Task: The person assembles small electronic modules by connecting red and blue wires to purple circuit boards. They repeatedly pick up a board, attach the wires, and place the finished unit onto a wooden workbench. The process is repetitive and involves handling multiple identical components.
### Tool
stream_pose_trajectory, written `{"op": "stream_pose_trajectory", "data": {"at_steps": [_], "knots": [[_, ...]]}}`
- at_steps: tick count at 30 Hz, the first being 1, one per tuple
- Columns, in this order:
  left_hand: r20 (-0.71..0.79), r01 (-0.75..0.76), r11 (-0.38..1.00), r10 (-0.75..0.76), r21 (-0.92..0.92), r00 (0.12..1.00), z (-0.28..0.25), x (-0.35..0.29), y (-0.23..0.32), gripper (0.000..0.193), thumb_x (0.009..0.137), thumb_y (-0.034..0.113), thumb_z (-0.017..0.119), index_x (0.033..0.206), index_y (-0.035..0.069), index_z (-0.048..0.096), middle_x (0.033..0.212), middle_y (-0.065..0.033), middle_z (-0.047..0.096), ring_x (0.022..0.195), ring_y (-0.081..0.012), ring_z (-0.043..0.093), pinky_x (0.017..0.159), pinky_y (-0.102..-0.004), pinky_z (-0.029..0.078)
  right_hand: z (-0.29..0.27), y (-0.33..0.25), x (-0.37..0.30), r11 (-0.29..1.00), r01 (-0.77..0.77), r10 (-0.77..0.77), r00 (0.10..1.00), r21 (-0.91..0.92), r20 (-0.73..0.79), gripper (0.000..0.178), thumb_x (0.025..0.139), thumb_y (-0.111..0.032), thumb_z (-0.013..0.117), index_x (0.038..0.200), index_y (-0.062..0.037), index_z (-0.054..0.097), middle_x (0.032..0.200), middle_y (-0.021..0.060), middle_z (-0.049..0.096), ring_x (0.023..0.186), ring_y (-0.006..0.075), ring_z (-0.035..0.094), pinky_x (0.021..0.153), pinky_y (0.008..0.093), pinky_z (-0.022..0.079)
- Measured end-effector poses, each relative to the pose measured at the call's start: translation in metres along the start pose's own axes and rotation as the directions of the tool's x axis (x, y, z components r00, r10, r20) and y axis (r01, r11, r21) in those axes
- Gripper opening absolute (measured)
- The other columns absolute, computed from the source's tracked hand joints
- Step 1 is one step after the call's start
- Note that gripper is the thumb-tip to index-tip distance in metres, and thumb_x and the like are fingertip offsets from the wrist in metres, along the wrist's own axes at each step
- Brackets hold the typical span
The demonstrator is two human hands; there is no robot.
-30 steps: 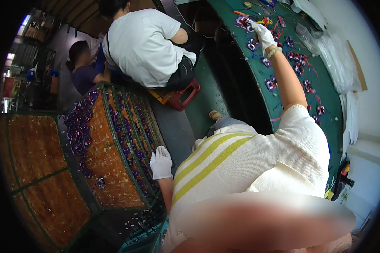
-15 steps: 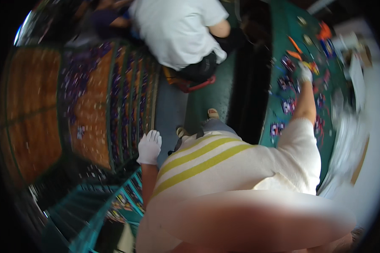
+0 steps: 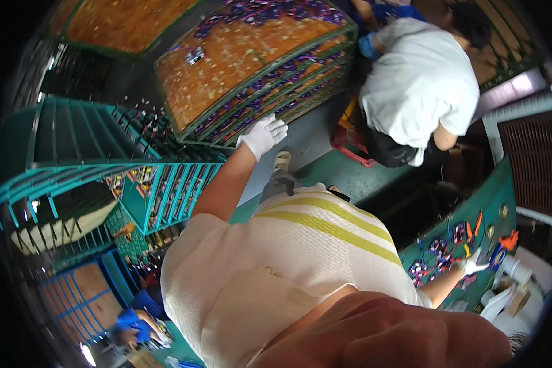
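Note:
My left hand (image 3: pixel 265 136), in a white glove, is held out with fingers stretched and nothing in it. It is nearest to the edge of a stacked tray rack (image 3: pixel 227 80) whose orange-brown boards carry small purple wired parts. My right hand (image 3: pixel 474 264), also gloved in white, reaches over the green workbench (image 3: pixel 503 184) with fingers spread, holding nothing visible. Beside it lie small circuit boards with red and blue wires (image 3: pixel 437 246), an orange-handled tool (image 3: pixel 476 224), a blue roll (image 3: pixel 498 256) and a bright orange object (image 3: pixel 509 240).
A person in a white shirt (image 3: pixel 420 86) sits on a red stool (image 3: pixel 346 147) ahead. Teal metal racks (image 3: pixel 92 165) stand at the left. Another person in blue (image 3: pixel 132 322) is at the lower left. A white roll (image 3: pixel 516 270) lies at the bench's right side.
The view has swung left, bringing the teal racks further in. My right hand has come away from the yellow-and-orange-handled tools. My left hand has lifted toward the tray rack, fingers more spread.

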State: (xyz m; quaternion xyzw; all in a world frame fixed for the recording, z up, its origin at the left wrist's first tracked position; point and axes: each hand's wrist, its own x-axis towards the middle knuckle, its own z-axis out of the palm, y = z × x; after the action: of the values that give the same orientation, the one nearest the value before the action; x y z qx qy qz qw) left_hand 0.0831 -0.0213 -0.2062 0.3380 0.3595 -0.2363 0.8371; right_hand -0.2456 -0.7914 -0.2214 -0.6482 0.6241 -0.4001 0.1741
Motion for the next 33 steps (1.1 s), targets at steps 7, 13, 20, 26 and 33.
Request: {"op": "stream_pose_trajectory", "data": {"at_steps": [7, 13, 20, 26, 33], "knots": [[-0.135, -0.438, 0.861, 0.481, 0.26, 0.866, -0.054, 0.056, 0.153, 0.01, 0.089, 0.017, 0.061, 0.093, 0.008, 0.061, 0.081, -0.0036, 0.064, 0.061, -0.0116, 0.055, 0.047, -0.0223, 0.037, -0.054, -0.049, -0.168, 0.713, -0.507, 0.417, 0.862, 0.484, 0.288, 0.043, 0.085, -0.016, 0.064, 0.126, -0.0143, 0.052, 0.113, 0.0069, 0.06, 0.088, 0.0202, 0.061, 0.069, 0.0293, 0.055], [0.086, -0.758, 0.649, 0.76, -0.064, 0.644, -0.177, 0.142, 0.313, 0.022, 0.088, 0.024, 0.065, 0.095, 0.004, 0.057, 0.077, -0.0049, 0.057, 0.064, -0.0163, 0.054, 0.053, -0.0263, 0.041, -0.015, -0.1, -0.289, 0.557, -0.683, 0.625, 0.719, 0.473, 0.302, 0.032, 0.089, -0.025, 0.06, 0.117, -0.0096, 0.057, 0.101, 0.0042, 0.061, 0.075, 0.0148, 0.058, 0.065, 0.026, 0.051], [-0.044, -0.042, 0.059, 0.956, 0.997, 0.291, -0.088, 0.187, 0.402, 0.073, 0.074, 0.054, 0.07, 0.128, 0.008, 0.052, 0.129, -0.0241, 0.05, 0.124, -0.0357, 0.044, 0.098, -0.046, 0.042, 0.008, -0.21, -0.392, 0.526, -0.662, 0.356, 0.742, 0.535, 0.568, 0.032, 0.091, -0.039, 0.061, 0.102, -0.0094, 0.057, 0.077, -0.002, 0.05, 0.057, 0.0086, 0.038, 0.051, 0.0215, 0.037], [0.233, -0.334, -0.019, 0.755, 0.942, 0.613, -0.15, 0.214, 0.452, 0.033, 0.084, 0.035, 0.068, 0.092, 0.003, 0.069, 0.093, -0.011, 0.069, 0.086, -0.0179, 0.064, 0.082, -0.0306, 0.048, 0.043, -0.314, -0.457, 0.676, -0.664, 0.095, 0.508, 0.32, 0.856, 0.03, 0.091, -0.037, 0.061, 0.105, -0.0114, 0.058, 0.084, 0.0001, 0.055, 0.062, 0.0084, 0.045, 0.054, 0.0224, 0.037], [0.785, -0.862, -0.231, 0.562, 0.45, 0.26, -0.078, 0.109, 0.372, 0.039, 0.076, 0.005, 0.072, 0.111, 0.001, 0.057, 0.112, -0.0126, 0.062, 0.105, -0.0231, 0.059, 0.092, -0.0316, 0.045, 0.051, -0.397, -0.566, 0.962, -0.256, -0.116, -0.06, 0.097, 0.991, 0.048, 0.09, -0.039, 0.058, 0.126, -0.0071, 0.054, 0.108, 0.0106, 0.064, 0.082, 0.0192, 0.063, 0.076, 0.034, 0.051]]}}
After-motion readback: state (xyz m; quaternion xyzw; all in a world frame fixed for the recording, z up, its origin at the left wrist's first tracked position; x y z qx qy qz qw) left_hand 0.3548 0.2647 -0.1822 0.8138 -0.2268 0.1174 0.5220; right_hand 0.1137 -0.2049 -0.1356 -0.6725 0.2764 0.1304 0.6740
